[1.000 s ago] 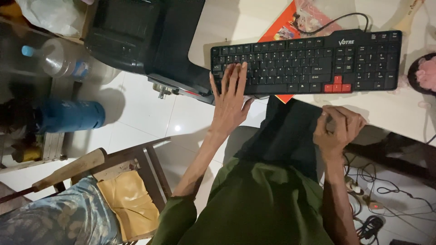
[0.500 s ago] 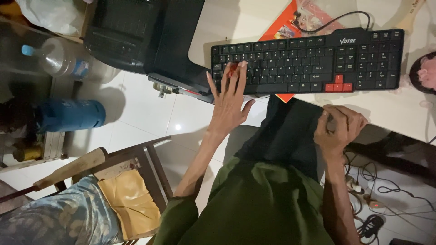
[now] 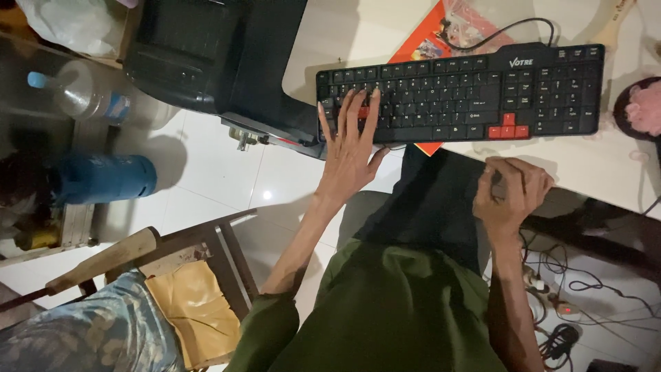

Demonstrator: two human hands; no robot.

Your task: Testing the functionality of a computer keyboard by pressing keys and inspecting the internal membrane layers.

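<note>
Left hand (image 3: pixel 350 148) spread flat across keyboard (image 3: pixel 460 93) mid-frame to reach keys, right hand (image 3: pixel 511 194) curled over something hidden.

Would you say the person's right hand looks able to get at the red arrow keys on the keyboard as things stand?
Probably yes. The right hand rests on the table edge just below the keyboard, and nothing lies between it and the red arrow keys.

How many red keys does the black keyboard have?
5 show on the keyboard: four arrow keys in a cluster right of centre, and one key at the left, partly under the left hand. That hand may hide more.
</note>
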